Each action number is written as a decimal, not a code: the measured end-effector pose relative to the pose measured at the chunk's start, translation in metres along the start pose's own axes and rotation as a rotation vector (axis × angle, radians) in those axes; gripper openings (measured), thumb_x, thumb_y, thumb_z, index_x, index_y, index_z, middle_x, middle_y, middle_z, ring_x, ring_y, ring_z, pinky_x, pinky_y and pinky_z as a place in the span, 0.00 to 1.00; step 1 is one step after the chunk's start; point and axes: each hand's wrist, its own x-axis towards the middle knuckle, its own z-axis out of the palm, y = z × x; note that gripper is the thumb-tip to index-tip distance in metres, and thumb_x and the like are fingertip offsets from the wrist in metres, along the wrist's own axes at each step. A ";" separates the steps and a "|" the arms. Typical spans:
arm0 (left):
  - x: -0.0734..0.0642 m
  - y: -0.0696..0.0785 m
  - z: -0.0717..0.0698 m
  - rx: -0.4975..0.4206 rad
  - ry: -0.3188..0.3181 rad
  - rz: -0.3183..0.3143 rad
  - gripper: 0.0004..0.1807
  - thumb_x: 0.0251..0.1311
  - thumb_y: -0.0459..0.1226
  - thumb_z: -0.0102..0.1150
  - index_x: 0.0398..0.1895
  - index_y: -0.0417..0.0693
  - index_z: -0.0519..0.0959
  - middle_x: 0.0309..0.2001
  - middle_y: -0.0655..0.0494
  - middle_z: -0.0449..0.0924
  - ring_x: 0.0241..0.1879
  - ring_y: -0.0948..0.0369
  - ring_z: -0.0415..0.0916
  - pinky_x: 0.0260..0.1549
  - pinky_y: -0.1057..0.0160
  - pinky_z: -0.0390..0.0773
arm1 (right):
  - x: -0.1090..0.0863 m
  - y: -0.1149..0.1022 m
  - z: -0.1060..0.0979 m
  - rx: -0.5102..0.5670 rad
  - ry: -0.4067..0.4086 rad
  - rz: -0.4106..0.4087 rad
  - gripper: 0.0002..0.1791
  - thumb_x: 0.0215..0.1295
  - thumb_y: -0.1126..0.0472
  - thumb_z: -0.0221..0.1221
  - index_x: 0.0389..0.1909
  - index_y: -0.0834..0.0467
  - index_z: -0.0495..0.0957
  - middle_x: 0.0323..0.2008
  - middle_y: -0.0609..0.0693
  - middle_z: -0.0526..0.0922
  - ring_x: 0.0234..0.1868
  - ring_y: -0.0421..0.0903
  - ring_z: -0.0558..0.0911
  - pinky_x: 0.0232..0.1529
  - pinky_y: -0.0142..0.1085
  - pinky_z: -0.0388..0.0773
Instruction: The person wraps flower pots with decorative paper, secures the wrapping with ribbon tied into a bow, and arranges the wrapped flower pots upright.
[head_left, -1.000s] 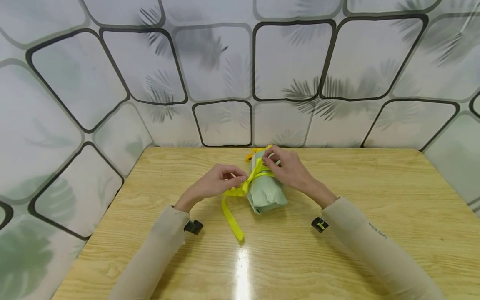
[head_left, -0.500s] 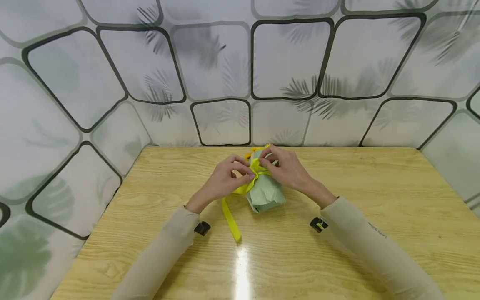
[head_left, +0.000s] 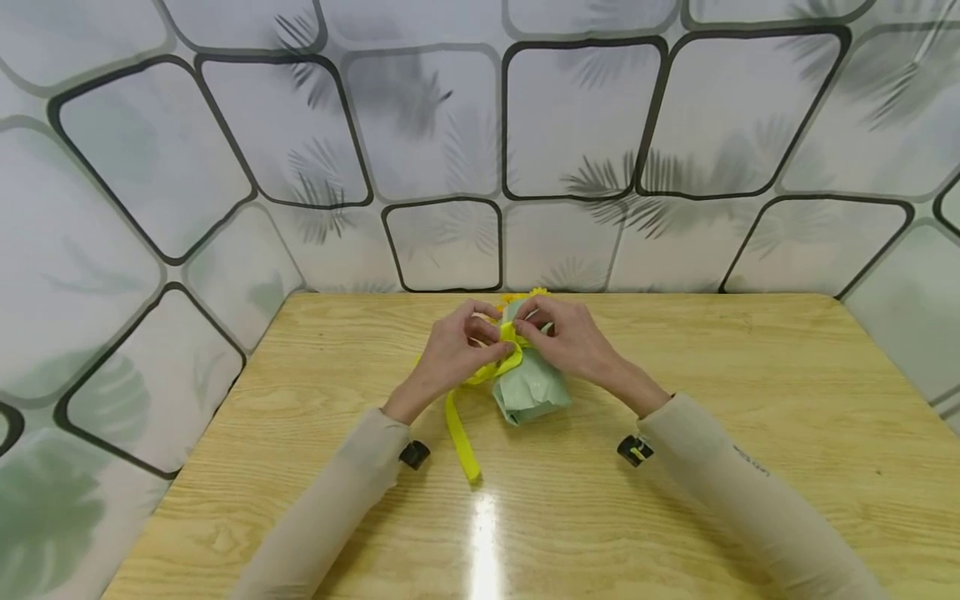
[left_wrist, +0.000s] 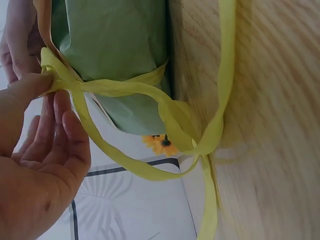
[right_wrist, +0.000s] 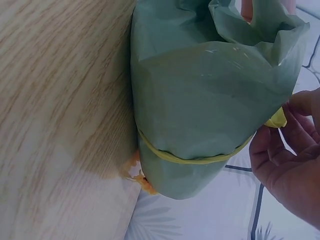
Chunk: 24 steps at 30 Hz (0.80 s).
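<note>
A bouquet wrapped in pale green paper (head_left: 532, 390) lies on the table, its orange-yellow flowers (left_wrist: 164, 145) at the far end. Yellow ribbon (head_left: 462, 442) runs round the wrapping, and a long tail hangs off to the left onto the wood. My left hand (head_left: 457, 346) pinches the ribbon between thumb and fingertips above the wrapping. Close beside it, my right hand (head_left: 573, 340) pinches a yellow bit of ribbon too. In the left wrist view the ribbon makes a loose loop beside the paper. The crossing between the fingertips is partly hidden.
The light wooden table (head_left: 712, 458) reaches back to a patterned wall covering (head_left: 450, 125) just behind the bouquet. Another such panel stands along the left side. A small black camera (head_left: 415, 454) sits at the left wrist, another black camera (head_left: 635, 450) at the right.
My left hand has moved right, over the wrapping, bringing ribbon closer to my right hand. The right hand has shifted slightly left. The bouquet stays in place.
</note>
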 end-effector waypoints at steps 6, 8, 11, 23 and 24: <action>0.001 -0.002 0.002 0.047 0.016 0.014 0.07 0.65 0.37 0.68 0.44 0.47 0.84 0.40 0.52 0.88 0.39 0.59 0.86 0.39 0.64 0.85 | -0.002 -0.001 -0.003 0.022 -0.015 0.023 0.08 0.72 0.61 0.62 0.46 0.60 0.82 0.39 0.55 0.90 0.39 0.47 0.88 0.38 0.36 0.83; 0.001 -0.002 0.002 0.036 0.017 0.004 0.05 0.66 0.38 0.67 0.42 0.48 0.83 0.40 0.53 0.87 0.39 0.60 0.85 0.40 0.64 0.85 | -0.004 -0.002 -0.007 0.013 -0.023 0.033 0.10 0.70 0.61 0.63 0.48 0.61 0.83 0.41 0.54 0.90 0.41 0.47 0.88 0.40 0.38 0.84; 0.000 -0.003 0.002 0.020 0.013 -0.012 0.05 0.67 0.38 0.67 0.41 0.49 0.83 0.40 0.53 0.87 0.39 0.60 0.85 0.40 0.63 0.85 | -0.007 -0.001 -0.012 -0.033 -0.046 0.050 0.13 0.68 0.62 0.65 0.50 0.62 0.84 0.41 0.53 0.89 0.40 0.46 0.87 0.40 0.38 0.84; 0.002 -0.003 0.005 0.021 0.022 -0.031 0.08 0.64 0.38 0.69 0.33 0.49 0.77 0.38 0.53 0.84 0.36 0.60 0.85 0.36 0.64 0.84 | -0.009 0.004 -0.016 -0.002 -0.134 0.114 0.08 0.72 0.59 0.62 0.44 0.53 0.89 0.36 0.47 0.89 0.35 0.42 0.81 0.33 0.33 0.77; 0.002 -0.003 0.005 0.018 0.022 -0.036 0.08 0.65 0.38 0.68 0.33 0.49 0.77 0.37 0.53 0.84 0.36 0.61 0.85 0.36 0.64 0.84 | -0.009 0.004 -0.015 0.015 -0.143 0.120 0.09 0.73 0.59 0.61 0.45 0.53 0.89 0.37 0.47 0.89 0.34 0.42 0.82 0.32 0.33 0.77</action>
